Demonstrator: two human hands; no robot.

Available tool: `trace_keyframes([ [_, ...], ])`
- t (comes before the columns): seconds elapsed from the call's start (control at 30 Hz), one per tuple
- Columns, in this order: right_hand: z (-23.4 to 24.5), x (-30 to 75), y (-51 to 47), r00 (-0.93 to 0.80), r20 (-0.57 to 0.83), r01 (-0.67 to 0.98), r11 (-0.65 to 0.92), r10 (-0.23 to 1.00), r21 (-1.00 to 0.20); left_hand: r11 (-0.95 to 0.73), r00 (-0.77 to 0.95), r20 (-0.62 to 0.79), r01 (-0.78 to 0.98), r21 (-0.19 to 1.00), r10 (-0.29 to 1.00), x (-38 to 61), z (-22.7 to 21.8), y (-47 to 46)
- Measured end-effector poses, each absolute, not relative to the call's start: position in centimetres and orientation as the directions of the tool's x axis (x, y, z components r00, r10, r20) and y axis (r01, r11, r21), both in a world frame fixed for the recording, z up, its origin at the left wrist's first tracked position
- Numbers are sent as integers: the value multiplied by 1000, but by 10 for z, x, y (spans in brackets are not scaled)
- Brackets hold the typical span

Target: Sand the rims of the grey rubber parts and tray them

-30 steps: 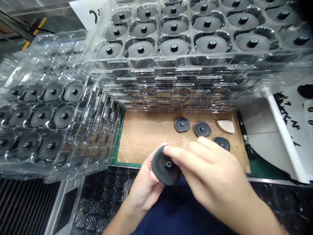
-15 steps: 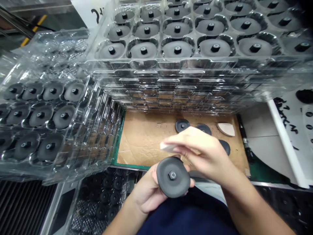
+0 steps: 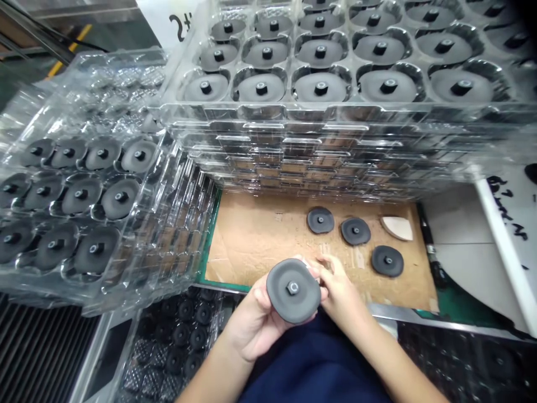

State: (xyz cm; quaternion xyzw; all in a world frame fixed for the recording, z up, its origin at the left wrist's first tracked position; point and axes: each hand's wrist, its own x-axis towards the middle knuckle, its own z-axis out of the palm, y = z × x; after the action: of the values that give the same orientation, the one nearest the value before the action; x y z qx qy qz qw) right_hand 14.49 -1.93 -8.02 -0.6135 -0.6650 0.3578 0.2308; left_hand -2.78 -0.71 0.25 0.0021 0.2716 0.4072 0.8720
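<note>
My left hand [image 3: 254, 316] is wrapped round the underside and left edge of a dark grey rounded disc [image 3: 279, 296], whose short black stud points up at me. At the disc's far right edge is my right hand [image 3: 335, 285], its fingers bent and partly hidden behind the disc. A sliver of a white pad [image 3: 302, 260] shows at those fingertips; most of it is out of sight. Beyond the hands, three similar discs lie on the cardboard: one disc [image 3: 320, 220], a second disc [image 3: 356, 231] and a third disc [image 3: 387, 261]. Near them rests a pale wedge-shaped pad [image 3: 397, 228].
Clear plastic trays [image 3: 268, 115] full of discs stand stacked behind the cardboard [image 3: 243, 240]. Another tray stack [image 3: 163, 207] rises at the left. A white panel [image 3: 503, 235] borders the right side. More dark discs in trays [image 3: 180, 336] sit below the table edge.
My right hand has come down from above the disc to its far right edge, taking the white pad mostly behind it. The discs on the cardboard are now uncovered. My left hand keeps its disc.
</note>
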Motion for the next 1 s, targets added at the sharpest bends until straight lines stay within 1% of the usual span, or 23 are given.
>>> trace_keyframes([
  [0.13, -72, 149, -3, -126, -109, 654, 0, 986, -756, 628, 456, -489, -727, 277, 744, -25, 5, -6],
  [0.2, -53, 148, 9, -107, -85, 642, 3, 991, -767, 602, 417, -493, -736, 310, 763, -23, 7, -6],
  [0.27, -23, 144, 16, -80, -15, 613, 38, 997, -789, 566, 351, -511, -740, 363, 785, -22, 6, -5],
  [0.3, -5, 139, 16, -71, 40, 591, 75, 997, -803, 546, 303, -527, -737, 398, 794, -21, 6, -6],
  [0.33, 11, 134, 15, -79, 164, 542, 180, 983, -821, 525, 258, -538, -733, 432, 803, -20, 5, -6],
  [0.37, 26, 129, 13, -163, 254, 499, 302, 953, -812, 508, 219, -545, -727, 462, 809, -20, 5, -6],
  [0.4, 38, 125, 11, -225, 314, 450, 384, 922, -806, 495, 188, -550, -719, 488, 814, -20, 4, -7],
  [0.43, 47, 120, 9, -293, 336, 405, 434, 895, -805, 484, 163, -551, -713, 508, 819, -19, 4, -8],
  [0.5, 56, 115, 8, -416, 277, 364, 437, 866, -822, 466, 128, -549, -704, 536, 826, -18, 4, -9],
  [0.57, 58, 111, 12, -461, 232, 387, 430, 856, -816, 471, 130, -550, -694, 544, 825, -16, 6, -10],
  [0.63, 57, 109, 16, -407, 310, 418, 476, 859, -774, 485, 180, -526, -699, 526, 831, -14, 9, -10],
  [0.7, 56, 110, 17, -376, 376, 396, 514, 847, -761, 479, 203, -500, -708, 518, 842, -13, 13, -9],
  [0.73, 56, 113, 15, -397, 378, 367, 522, 837, -770, 470, 203, -489, -716, 517, 848, -14, 15, -7],
  [0.8, 57, 121, 10, -476, 319, 335, 504, 820, -796, 459, 199, -480, -723, 516, 854, -16, 17, -5],
  [0.83, 58, 127, 8, -490, 275, 357, 478, 827, -803, 463, 201, -483, -722, 515, 852, -17, 17, -5],
  [0.9, 59, 135, 7, -439, 214, 471, 426, 872, -773, 473, 208, -491, -718, 511, 846, -17, 15, -4],
  [0.97, 60, 137, 12, -370, 228, 590, 417, 901, -691, 493, 205, -525, -712, 499, 826, -15, 14, -5],
  [1.0, 60, 137, 17, -374, 280, 607, 462, 884, -647, 505, 204, -540, -707, 496, 817, -13, 14, -5],
])
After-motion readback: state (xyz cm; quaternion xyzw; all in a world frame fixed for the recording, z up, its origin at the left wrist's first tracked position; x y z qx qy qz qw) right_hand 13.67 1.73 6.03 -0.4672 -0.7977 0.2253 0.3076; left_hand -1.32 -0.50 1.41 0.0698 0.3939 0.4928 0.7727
